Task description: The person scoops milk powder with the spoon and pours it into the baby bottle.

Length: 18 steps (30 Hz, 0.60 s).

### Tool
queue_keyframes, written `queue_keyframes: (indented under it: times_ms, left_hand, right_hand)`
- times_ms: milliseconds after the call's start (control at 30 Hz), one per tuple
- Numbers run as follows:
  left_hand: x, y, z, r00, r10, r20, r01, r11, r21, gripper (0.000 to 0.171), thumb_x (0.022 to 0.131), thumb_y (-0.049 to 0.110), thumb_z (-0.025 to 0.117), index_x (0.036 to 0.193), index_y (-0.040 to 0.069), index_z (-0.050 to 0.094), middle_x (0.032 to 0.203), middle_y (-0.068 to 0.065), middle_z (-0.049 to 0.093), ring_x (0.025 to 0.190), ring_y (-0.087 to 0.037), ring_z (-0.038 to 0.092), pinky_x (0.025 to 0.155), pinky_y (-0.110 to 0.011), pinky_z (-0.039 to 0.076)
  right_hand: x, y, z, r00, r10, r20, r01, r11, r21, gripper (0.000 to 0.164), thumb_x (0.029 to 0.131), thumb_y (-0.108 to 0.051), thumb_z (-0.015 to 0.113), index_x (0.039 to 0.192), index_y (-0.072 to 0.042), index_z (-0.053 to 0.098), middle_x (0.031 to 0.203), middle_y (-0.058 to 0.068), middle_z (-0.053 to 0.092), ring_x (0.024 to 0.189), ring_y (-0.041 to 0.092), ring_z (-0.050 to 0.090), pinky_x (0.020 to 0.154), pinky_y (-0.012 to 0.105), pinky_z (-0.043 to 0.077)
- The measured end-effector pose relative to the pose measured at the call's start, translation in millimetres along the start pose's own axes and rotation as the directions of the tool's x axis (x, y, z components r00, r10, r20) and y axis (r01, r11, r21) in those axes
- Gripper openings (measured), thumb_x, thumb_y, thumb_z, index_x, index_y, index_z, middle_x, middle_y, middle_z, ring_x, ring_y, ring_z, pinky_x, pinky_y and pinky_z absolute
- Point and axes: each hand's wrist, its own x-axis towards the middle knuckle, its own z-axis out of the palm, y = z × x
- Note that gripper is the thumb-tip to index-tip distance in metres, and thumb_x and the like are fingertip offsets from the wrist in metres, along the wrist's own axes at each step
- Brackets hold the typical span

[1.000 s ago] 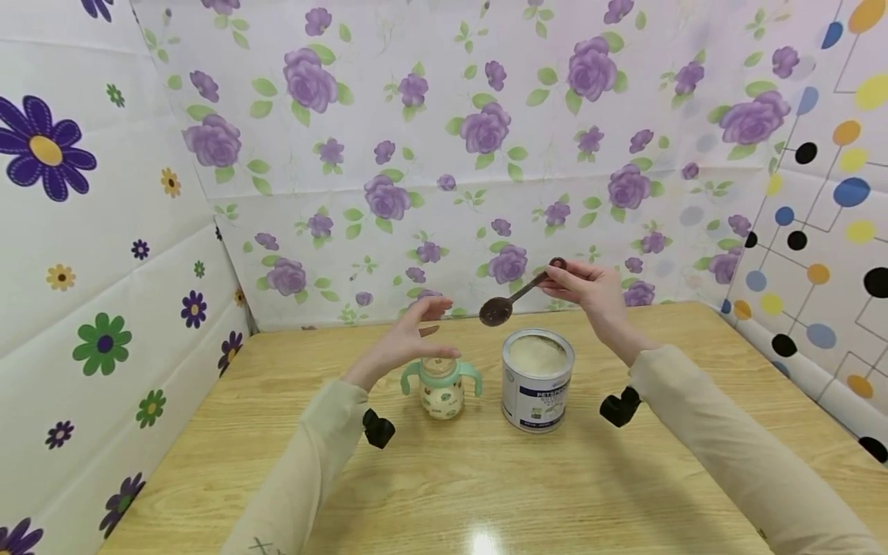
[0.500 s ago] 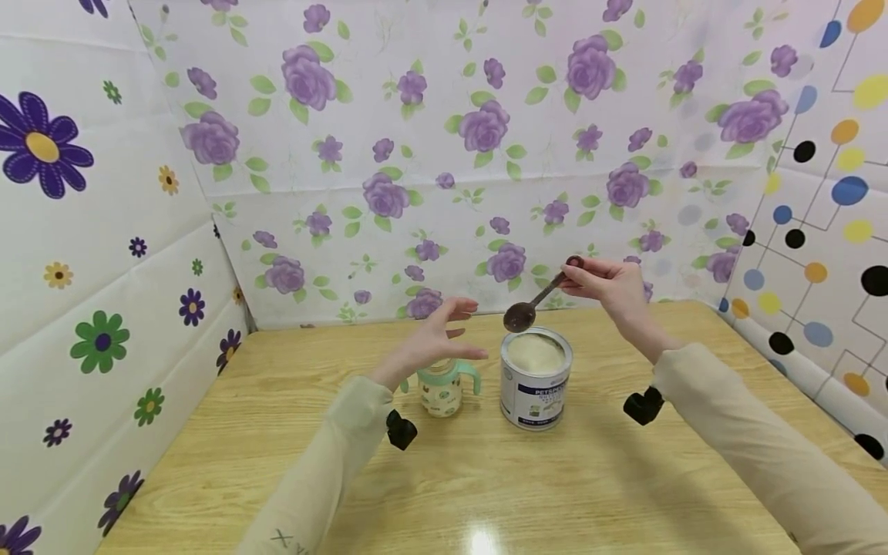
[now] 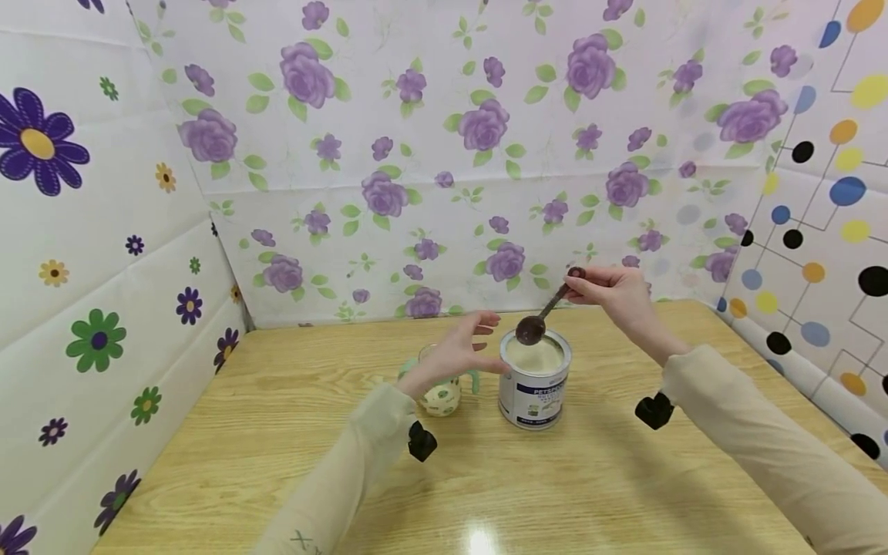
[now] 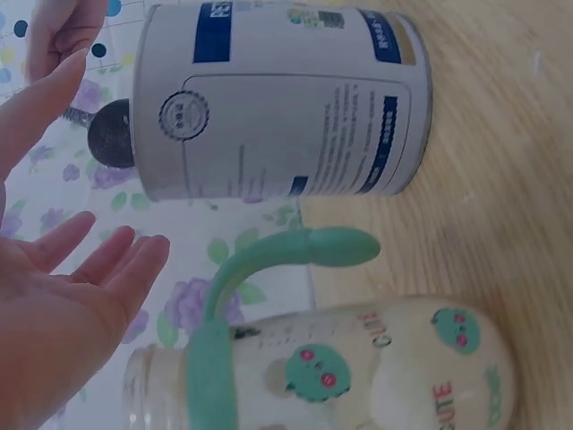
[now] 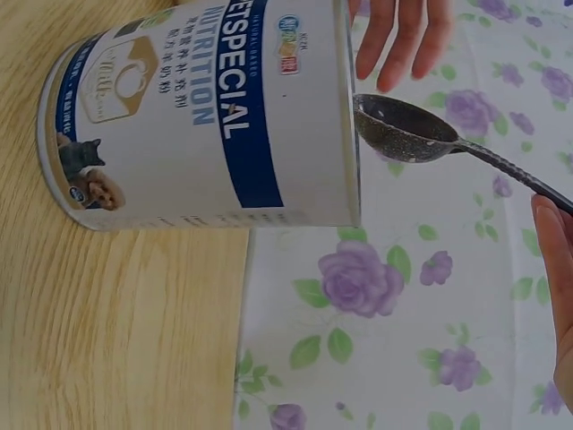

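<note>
Right hand (image 3: 617, 299) pinches spoon (image 3: 530, 330) by its handle end; left hand (image 3: 458, 354) holds nothing, fingers spread, just beside the can (image 3: 533, 401), contact unclear. Spoon lies down-left of right hand, long axis slanting to its bowl at the can's open top; right is the nearer hand. Can stands upright on the table (image 3: 208, 447), bottle (image 3: 440, 401) to its left, partly behind left hand. Can reads PETSPECIAL, NUTRITION, plus Chinese text; bottle reads CUTE, finer print too blurred.
</note>
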Motion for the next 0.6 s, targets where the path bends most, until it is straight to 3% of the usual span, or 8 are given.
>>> queue_keyframes:
  times_ms: [100,200,233,367,400,433,467,600]
  left_hand:
    - [1.0,-1.1,6.4,0.999,-0.034,-0.022,0.034,0.999,0.006,0.078,0.044,0.035,0.065,0.108,0.016,0.027,0.105,0.006,0.029,0.093,-0.014,0.031,0.073,-0.031,0.028]
    - [16.3,-40.9,18.6,0.999,-0.025,-0.041,0.026,0.999,0.021,0.079,0.045,0.038,0.064,0.11,0.016,0.025,0.106,0.006,0.028,0.093,-0.013,0.03,0.073,-0.031,0.028]
    - [13.7,-35.7,20.1,0.998,-0.038,-0.041,0.04,0.999,0.031,0.077,0.047,0.036,0.064,0.11,0.014,0.025,0.107,0.003,0.027,0.094,-0.015,0.03,0.074,-0.032,0.027]
    - [17.7,-47.3,26.9,0.995,-0.081,-0.052,0.082,0.997,0.013,0.079,0.045,0.035,0.064,0.11,0.017,0.024,0.107,0.001,0.027,0.094,-0.015,0.03,0.073,-0.03,0.029]
    - [13.0,-34.6,25.9,0.993,-0.103,-0.062,0.104,0.995,0.006,0.078,0.046,0.034,0.065,0.11,0.016,0.025,0.107,0.0,0.028,0.093,-0.016,0.03,0.072,-0.026,0.03]
    - [2.2,-9.2,22.6,0.99,-0.12,-0.073,0.121,0.993,0.004,0.078,0.044,0.035,0.065,0.109,0.017,0.026,0.106,0.001,0.029,0.092,-0.016,0.031,0.071,-0.025,0.03]
    - [2.5,-8.8,22.8,0.989,-0.124,-0.084,0.123,0.992,-0.015,0.079,0.041,0.037,0.065,0.107,0.02,0.027,0.105,0.003,0.03,0.092,-0.015,0.032,0.07,-0.024,0.031]
    - [-9.1,21.6,23.5,0.985,-0.121,-0.126,0.118,0.993,-0.025,0.074,0.045,0.032,0.066,0.106,0.013,0.029,0.103,-0.004,0.032,0.089,-0.017,0.035,0.069,-0.025,0.032]
  right_hand:
    - [-2,1,2,1.0,0.008,0.027,-0.007,0.999,-0.043,0.022,0.067,0.0,0.049,0.086,0.01,0.05,0.076,0.026,0.048,0.065,0.033,0.046,0.056,0.034,0.037]
    - [-3,2,3,0.999,0.002,0.04,0.0,0.998,-0.064,0.021,0.068,0.0,0.049,0.086,0.01,0.05,0.076,0.026,0.048,0.065,0.032,0.046,0.056,0.034,0.037]
    - [-3,3,3,0.999,0.0,0.042,0.003,0.998,-0.067,0.02,0.068,0.0,0.049,0.085,0.01,0.051,0.075,0.026,0.048,0.065,0.032,0.046,0.055,0.034,0.037]
    - [-5,6,5,0.999,-0.002,0.051,0.006,0.997,-0.075,0.019,0.068,0.0,0.049,0.083,0.01,0.051,0.075,0.027,0.048,0.065,0.032,0.046,0.055,0.034,0.038]
    - [-5,6,5,0.999,0.001,0.051,0.002,0.997,-0.074,0.018,0.068,0.0,0.049,0.083,0.01,0.051,0.075,0.026,0.048,0.065,0.033,0.046,0.055,0.034,0.038]
    - [-5,7,5,0.999,0.005,0.052,-0.001,0.997,-0.075,0.018,0.068,0.0,0.049,0.083,0.01,0.052,0.075,0.026,0.048,0.065,0.033,0.046,0.055,0.034,0.038]
    - [-5,7,6,0.999,0.007,0.052,-0.003,0.997,-0.074,0.018,0.068,0.0,0.049,0.083,0.01,0.052,0.075,0.026,0.048,0.065,0.033,0.046,0.055,0.034,0.038]
    - [-6,9,7,0.999,0.019,0.046,-0.015,0.996,-0.084,0.018,0.068,-0.001,0.05,0.082,0.009,0.052,0.075,0.026,0.048,0.065,0.034,0.046,0.055,0.034,0.038]
